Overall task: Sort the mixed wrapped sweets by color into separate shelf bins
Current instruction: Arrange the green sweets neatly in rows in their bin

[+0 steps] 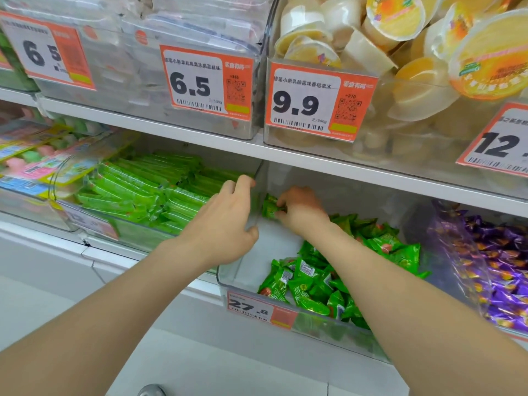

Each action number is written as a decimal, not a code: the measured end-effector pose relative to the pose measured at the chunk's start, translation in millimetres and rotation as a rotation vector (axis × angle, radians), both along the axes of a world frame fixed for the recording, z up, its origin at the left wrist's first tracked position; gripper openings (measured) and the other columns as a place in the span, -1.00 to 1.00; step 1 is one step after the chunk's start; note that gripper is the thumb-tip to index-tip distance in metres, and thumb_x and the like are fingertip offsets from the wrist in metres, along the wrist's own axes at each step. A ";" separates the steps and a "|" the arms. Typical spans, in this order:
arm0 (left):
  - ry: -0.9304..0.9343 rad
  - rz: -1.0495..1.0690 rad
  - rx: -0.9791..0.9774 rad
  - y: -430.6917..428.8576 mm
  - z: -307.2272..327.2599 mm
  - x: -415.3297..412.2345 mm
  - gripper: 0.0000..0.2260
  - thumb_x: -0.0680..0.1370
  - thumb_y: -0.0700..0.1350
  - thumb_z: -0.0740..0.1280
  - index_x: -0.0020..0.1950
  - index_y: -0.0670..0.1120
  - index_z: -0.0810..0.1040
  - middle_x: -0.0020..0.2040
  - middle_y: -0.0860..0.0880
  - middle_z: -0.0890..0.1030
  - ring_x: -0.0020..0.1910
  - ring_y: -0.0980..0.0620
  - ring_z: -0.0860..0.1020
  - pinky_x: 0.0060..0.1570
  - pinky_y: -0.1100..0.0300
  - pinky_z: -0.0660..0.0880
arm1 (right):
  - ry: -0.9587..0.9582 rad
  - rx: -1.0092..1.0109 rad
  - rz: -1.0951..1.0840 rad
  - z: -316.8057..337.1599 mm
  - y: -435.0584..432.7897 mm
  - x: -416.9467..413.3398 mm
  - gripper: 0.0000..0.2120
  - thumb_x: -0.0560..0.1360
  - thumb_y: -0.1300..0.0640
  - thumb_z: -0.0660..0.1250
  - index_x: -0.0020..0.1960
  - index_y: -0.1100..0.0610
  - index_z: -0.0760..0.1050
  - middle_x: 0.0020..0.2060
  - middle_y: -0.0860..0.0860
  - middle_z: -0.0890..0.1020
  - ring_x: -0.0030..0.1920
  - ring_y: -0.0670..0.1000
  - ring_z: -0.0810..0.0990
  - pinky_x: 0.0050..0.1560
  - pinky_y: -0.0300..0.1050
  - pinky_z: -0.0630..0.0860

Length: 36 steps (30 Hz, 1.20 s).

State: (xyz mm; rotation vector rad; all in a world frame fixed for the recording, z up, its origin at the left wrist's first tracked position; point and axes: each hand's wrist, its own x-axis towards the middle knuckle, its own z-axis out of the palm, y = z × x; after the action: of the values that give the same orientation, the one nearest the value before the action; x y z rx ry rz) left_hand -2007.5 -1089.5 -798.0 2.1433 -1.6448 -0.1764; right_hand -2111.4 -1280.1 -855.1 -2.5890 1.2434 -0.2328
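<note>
On the lower shelf (108, 254), closest in, a clear bin (274, 244) shows a tag (251, 310) reading 27.8 on its front lip. A heap of green sweets (314, 284) fills its right side and front (many have a red spot on the wrapper), while the left part of its floor is bare. Two bare forearms extend up from the bottom edge.

The left hand (228, 221) grips the bin's left wall: its fingers curl over the top edge and the thumb presses the nearer face. Just past that wall, the right hand (300, 210) is inside the bin near its back left corner. It is knuckles up with the fingers bent, pinching one green sweet (270, 207) between thumb and fingertips. That sweet is just beside the wall, above the bare floor.

To the right, a second bin holds purple sweets (500, 267) with orange marks. To the left, next to the gripped wall, another bin is packed with long green bars (137, 190) lying in rows. Further left are pastel packets (34, 155) in pink, green and yellow, too blurred to read.

Above, the upper shelf (171, 127) carries more clear bins. Pale packets (183, 32) sit behind a 6.5 tag (205, 84), and yellow jelly cups (400, 38) behind a 9.9 tag (317, 101). At the far right edge is a tag beginning 12.
</note>
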 end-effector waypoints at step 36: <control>0.083 -0.235 -0.132 5.5 11.3 -49.5 -0.52 0.47 -0.21 0.53 0.21 0.22 0.43 0.11 0.17 0.47 0.05 0.07 0.57 0.01 -0.02 0.59 | -0.471 0.662 0.160 68.2 71.0 -109.4 -0.90 0.68 0.11 0.34 0.11 0.07 0.63 -0.28 -0.11 0.61 -0.25 -0.13 0.54 -0.18 -0.14 0.53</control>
State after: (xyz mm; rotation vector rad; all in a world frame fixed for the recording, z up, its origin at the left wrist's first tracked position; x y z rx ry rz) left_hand -2057.0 -1084.0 -786.6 1.8202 -1.8043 -0.2176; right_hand -2220.8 -1209.0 -786.9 -1.9003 0.7670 -0.3121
